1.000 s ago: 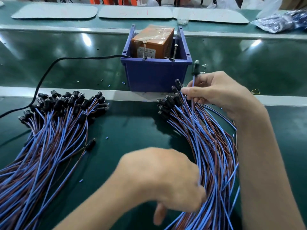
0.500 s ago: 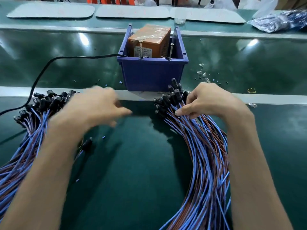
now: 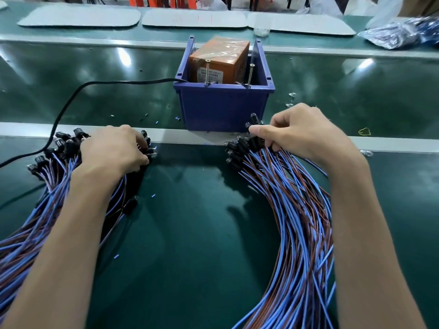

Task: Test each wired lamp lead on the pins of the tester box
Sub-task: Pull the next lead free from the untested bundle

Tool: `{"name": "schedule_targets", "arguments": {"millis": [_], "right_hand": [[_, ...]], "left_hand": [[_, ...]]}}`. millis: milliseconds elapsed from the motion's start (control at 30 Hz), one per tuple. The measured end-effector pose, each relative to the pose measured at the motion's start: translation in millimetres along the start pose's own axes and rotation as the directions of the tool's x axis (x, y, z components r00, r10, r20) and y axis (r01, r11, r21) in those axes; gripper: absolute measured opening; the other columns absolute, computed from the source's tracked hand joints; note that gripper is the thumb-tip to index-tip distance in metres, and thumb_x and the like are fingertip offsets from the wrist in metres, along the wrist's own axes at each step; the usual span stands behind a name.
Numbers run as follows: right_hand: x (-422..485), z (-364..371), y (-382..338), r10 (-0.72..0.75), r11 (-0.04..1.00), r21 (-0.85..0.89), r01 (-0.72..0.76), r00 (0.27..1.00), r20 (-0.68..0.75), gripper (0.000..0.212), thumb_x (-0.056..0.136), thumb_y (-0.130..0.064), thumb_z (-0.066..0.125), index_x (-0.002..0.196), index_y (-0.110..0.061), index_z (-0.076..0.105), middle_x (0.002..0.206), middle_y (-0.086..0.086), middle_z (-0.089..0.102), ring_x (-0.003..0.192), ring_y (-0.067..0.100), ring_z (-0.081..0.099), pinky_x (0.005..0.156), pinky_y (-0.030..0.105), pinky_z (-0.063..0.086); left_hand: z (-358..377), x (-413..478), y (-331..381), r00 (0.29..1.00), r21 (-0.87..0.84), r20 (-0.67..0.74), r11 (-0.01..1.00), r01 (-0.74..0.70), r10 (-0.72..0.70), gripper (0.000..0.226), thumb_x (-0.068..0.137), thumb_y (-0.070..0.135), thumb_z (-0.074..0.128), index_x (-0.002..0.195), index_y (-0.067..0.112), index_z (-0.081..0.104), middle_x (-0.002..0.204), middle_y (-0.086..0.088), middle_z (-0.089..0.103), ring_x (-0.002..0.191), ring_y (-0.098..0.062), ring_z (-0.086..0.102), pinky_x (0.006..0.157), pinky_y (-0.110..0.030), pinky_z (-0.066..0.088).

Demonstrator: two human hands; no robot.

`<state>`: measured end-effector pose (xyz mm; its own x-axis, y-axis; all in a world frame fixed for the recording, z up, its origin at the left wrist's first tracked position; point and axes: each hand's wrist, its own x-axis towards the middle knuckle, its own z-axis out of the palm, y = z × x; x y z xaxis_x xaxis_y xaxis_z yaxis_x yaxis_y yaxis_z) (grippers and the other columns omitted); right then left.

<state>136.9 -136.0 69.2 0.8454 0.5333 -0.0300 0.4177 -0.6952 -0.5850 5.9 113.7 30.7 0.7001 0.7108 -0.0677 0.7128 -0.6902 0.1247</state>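
One lead (image 3: 251, 125) is pinched for picking by the right grip (image 3: 304, 131); a bundle (image 3: 64, 148) is clasped by the left grip (image 3: 114, 148). Pins (image 3: 207, 72) must be touched next.

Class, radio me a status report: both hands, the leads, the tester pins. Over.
Left hand grips heads of left bundle. Right hand pinches one lead atop right bundle. Tester pins untouched. Blue bin stands between.

- Left grip (image 3: 114, 150) curled over the left bundle of blue-and-brown wired lamp leads (image 3: 35, 233).
- Right grip (image 3: 301, 134) pinched black lamp heads (image 3: 240, 148) atop the right bundle (image 3: 297, 222).
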Motion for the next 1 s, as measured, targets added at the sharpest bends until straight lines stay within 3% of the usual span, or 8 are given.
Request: {"name": "schedule_targets", "arguments": {"millis": [200, 333, 533, 700, 800, 867, 933, 1000], "right_hand": [[-1, 2, -7, -0.058, 0.995, 0.078, 0.057, 0.998, 0.007, 0.047, 0.085, -0.055, 0.062, 0.058, -0.017, 0.067, 0.050, -0.008, 0.063, 0.046, -0.003, 0.050, 0.045, 0.007, 0.036], [-2, 5, -13, -0.122, 0.987, 0.113, 0.117, 0.992, 0.033, 0.047, 0.087, -0.053, 0.060, 0.057, -0.017, 0.066, 0.047, -0.012, 0.060, 0.044, -0.002, 0.047, 0.043, 0.007, 0.033], [-4, 10, -19, -0.192, 0.969, 0.169, 0.178, 0.979, 0.070, 0.045, 0.088, -0.050, 0.060, 0.058, -0.016, 0.066, 0.047, -0.011, 0.059, 0.044, -0.002, 0.047, 0.044, 0.007, 0.032], [-6, 11, -25, -0.251, 0.937, 0.272, 0.220, 0.964, 0.084, 0.037, 0.089, -0.044, 0.062, 0.065, -0.016, 0.068, 0.055, -0.008, 0.063, 0.047, -0.001, 0.049, 0.052, 0.008, 0.037], [-7, 16, -30, -0.303, 0.896, 0.365, 0.251, 0.949, 0.090, 0.015, 0.088, -0.034, 0.067, 0.088, -0.019, 0.072, 0.072, -0.006, 0.069, 0.057, 0.003, 0.060, 0.059, 0.012, 0.042], [-6, 20, -33, -0.336, 0.859, 0.444, 0.256, 0.935, 0.111, 0.018, 0.086, -0.025, 0.070, 0.103, -0.019, 0.070, 0.084, -0.007, 0.072, 0.065, 0.005, 0.066, 0.058, 0.014, 0.044], [-8, 23, -37, -0.411, 0.803, 0.525, 0.282, 0.900, 0.146, 0.015, 0.086, -0.016, 0.070, 0.100, -0.021, 0.068, 0.085, -0.010, 0.072, 0.068, 0.005, 0.065, 0.056, 0.015, 0.044], [-11, 23, -38, -0.485, 0.741, 0.599, 0.305, 0.859, 0.162, 0.019, 0.087, -0.009, 0.067, 0.080, -0.026, 0.067, 0.071, -0.016, 0.069, 0.067, 0.000, 0.062, 0.056, 0.014, 0.043]], "left_hand": [[3, -3, 6, 0.997, 0.024, -0.047, 0.998, -0.061, 0.063, 0.026, 0.071, 0.013, 0.066, 0.092, 0.025, 0.075, 0.083, -0.011, 0.069, 0.088, -0.034, 0.062, 0.069, -0.033, 0.046], [7, -2, 5, 0.993, 0.016, -0.080, 0.996, -0.087, 0.088, 0.020, 0.073, 0.014, 0.063, 0.088, 0.019, 0.075, 0.084, -0.014, 0.067, 0.087, -0.037, 0.060, 0.068, -0.034, 0.045], [9, -2, 5, 0.977, -0.012, -0.193, 0.995, -0.096, 0.092, 0.024, 0.079, 0.015, 0.060, 0.097, 0.015, 0.075, 0.087, -0.023, 0.063, 0.084, -0.044, 0.058, 0.066, -0.036, 0.040], [-6, -10, 15, 0.918, -0.213, -0.376, 0.952, -0.220, 0.128, 0.020, 0.083, 0.023, 0.063, 0.098, 0.019, 0.076, 0.080, -0.019, 0.067, 0.082, -0.044, 0.059, 0.072, -0.043, 0.051], [-23, -25, 33, 0.856, -0.444, -0.464, 0.776, -0.447, 0.228, 0.013, 0.084, 0.028, 0.068, 0.091, 0.021, 0.076, 0.053, -0.002, 0.059, 0.058, -0.021, 0.057, 0.065, -0.031, 0.051], [-35, -45, 50, 0.810, -0.569, -0.490, 0.586, -0.576, 0.322, 0.005, 0.083, 0.027, 0.070, 0.087, 0.027, 0.075, 0.054, -0.003, 0.057, 0.043, -0.005, 0.042, 0.051, -0.019, 0.040], [-44, -66, 66, 0.763, -0.647, -0.507, 0.408, -0.644, 0.401, 0.010, 0.084, 0.026, 0.071, 0.086, 0.036, 0.071, 0.054, -0.007, 0.055, 0.040, -0.002, 0.038, 0.046, -0.015, 0.035], [-48, -80, 76, 0.738, -0.699, -0.514, 0.286, -0.656, 0.438, 0.017, 0.086, 0.022, 0.071, 0.086, 0.039, 0.069, 0.048, -0.005, 0.052, 0.039, 0.000, 0.039, 0.045, -0.016, 0.038]]}}
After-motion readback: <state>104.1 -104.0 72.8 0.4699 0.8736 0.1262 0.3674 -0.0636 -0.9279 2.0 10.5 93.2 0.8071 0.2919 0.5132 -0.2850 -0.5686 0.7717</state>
